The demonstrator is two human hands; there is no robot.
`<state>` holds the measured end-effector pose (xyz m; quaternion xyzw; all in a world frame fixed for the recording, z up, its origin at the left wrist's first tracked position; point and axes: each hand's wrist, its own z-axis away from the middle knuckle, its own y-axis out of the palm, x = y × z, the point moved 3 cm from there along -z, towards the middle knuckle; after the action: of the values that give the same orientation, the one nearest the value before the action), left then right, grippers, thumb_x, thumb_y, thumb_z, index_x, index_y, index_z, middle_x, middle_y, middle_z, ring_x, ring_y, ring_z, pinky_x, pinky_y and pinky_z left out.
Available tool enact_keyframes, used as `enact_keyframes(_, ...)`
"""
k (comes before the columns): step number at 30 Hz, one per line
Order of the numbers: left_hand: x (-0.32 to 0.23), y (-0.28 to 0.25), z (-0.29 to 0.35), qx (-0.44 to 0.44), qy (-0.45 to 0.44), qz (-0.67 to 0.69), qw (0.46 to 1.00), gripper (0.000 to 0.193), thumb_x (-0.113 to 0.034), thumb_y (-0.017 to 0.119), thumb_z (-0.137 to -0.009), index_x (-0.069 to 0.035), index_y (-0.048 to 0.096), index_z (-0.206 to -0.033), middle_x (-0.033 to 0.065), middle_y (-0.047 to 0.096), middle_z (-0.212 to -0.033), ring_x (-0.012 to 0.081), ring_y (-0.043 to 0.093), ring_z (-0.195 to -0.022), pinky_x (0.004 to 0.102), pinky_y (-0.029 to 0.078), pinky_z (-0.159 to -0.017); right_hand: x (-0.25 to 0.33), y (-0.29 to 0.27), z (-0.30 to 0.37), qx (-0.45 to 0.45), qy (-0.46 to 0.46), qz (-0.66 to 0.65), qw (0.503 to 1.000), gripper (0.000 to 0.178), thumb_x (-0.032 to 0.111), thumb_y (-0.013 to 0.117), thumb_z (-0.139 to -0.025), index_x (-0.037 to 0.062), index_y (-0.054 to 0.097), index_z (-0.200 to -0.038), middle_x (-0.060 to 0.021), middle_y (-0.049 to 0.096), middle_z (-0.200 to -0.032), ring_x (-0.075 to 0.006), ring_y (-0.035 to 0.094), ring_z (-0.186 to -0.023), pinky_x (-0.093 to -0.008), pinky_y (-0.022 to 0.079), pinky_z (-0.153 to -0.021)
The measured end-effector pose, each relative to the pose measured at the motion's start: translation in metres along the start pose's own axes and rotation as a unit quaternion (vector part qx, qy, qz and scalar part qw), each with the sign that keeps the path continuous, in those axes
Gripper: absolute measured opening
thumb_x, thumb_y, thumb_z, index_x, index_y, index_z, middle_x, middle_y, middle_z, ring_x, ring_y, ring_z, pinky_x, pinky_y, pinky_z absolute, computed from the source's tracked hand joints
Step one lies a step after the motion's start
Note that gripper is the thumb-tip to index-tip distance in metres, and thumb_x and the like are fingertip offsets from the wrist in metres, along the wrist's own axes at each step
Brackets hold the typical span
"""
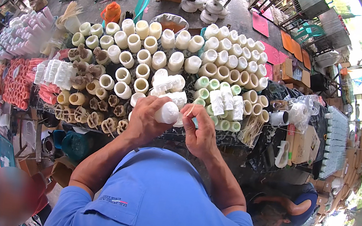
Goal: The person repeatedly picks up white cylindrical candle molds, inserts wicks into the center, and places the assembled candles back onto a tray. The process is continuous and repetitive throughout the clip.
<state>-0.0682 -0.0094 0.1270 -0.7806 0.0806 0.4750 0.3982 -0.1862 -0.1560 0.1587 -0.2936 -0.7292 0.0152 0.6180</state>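
Note:
My left hand [144, 117] is wrapped round a white candle-like cylinder [168, 113], whose rounded end faces me. Close to its right side, my right hand [200, 133] pinches a thin pale strip [190, 110], which looks like a piece of wick. Just beyond my hands lie white moulded candle pieces [167, 82] with a relief surface. Many hollow cream cylinders [142, 71] stand in rows across the table. Pale green cylinders [201, 93] and more white relief pieces [222, 101] are to the right of them.
Brown flower-shaped pieces [96, 120] line the table's near left edge. Pink perforated pieces [18, 81] are stacked farther left. A bundle of wicks [250, 132] lies at the right, near clear plastic bags [305, 110]. Another person [290, 205] bends low at the right; someone else is at lower left.

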Motion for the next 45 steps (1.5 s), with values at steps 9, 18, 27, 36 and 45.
enact_keyframes(9, 0.000, 0.008, -0.006, -0.074, 0.029, -0.056, 0.995, 0.051, -0.018, 0.090, -0.071, -0.006, 0.069, -0.116, 0.0155, 0.071, -0.109, 0.0382, 0.066, -0.103, 0.0506, 0.046, -0.095, -0.002, 0.010, 0.008, 0.077, 0.019, 0.014, 0.997, 0.016, 0.000, 0.068, -0.098, 0.0036, 0.057, -0.110, -0.0129, 0.064, -0.100, -0.0284, 0.063, -0.091, -0.0401, 0.052, -0.085)
enact_keyframes(18, -0.012, 0.003, -0.002, -0.026, 0.032, 0.043, 0.998, 0.034, -0.015, 0.094, -0.075, -0.009, 0.077, -0.103, 0.0077, 0.077, -0.098, 0.0338, 0.072, -0.099, 0.0476, 0.051, -0.102, -0.026, -0.009, 0.001, -0.074, 0.150, -0.498, 0.851, 0.019, 0.019, 0.066, -0.109, 0.0031, 0.061, -0.118, -0.0034, 0.062, -0.093, -0.0135, 0.056, -0.083, -0.0308, 0.048, -0.078)
enact_keyframes(27, -0.015, -0.004, 0.006, -0.037, 0.044, 0.077, 0.995, 0.033, -0.015, 0.098, -0.071, -0.010, 0.082, -0.099, 0.0071, 0.080, -0.093, 0.0279, 0.071, -0.089, 0.0414, 0.055, -0.093, 0.028, -0.014, 0.005, -0.068, 0.021, -0.191, 0.979, 0.014, -0.004, 0.073, -0.100, -0.0003, 0.065, -0.111, -0.0126, 0.074, -0.107, -0.0151, 0.073, -0.095, -0.0292, 0.060, -0.087)
enact_keyframes(36, -0.021, -0.009, 0.005, -0.050, 0.109, 0.035, 0.992, 0.033, -0.013, 0.096, -0.071, -0.010, 0.078, -0.098, 0.0043, 0.075, -0.085, 0.0254, 0.071, -0.080, 0.0458, 0.052, -0.099, 0.050, -0.020, 0.003, -0.059, -0.047, 0.011, 0.997, 0.012, -0.006, 0.080, -0.088, -0.0001, 0.074, -0.096, -0.0121, 0.078, -0.095, -0.0193, 0.075, -0.083, -0.0303, 0.058, -0.075)
enact_keyframes(45, -0.028, -0.012, 0.002, -0.048, 0.132, -0.009, 0.990, 0.031, -0.014, 0.093, -0.071, -0.012, 0.077, -0.097, 0.0027, 0.071, -0.082, 0.0221, 0.070, -0.077, 0.0492, 0.050, -0.102, 0.052, -0.020, 0.000, -0.054, -0.060, 0.050, 0.995, 0.014, -0.005, 0.080, -0.083, 0.0002, 0.073, -0.094, -0.0122, 0.077, -0.089, -0.0219, 0.075, -0.079, -0.0323, 0.058, -0.072)
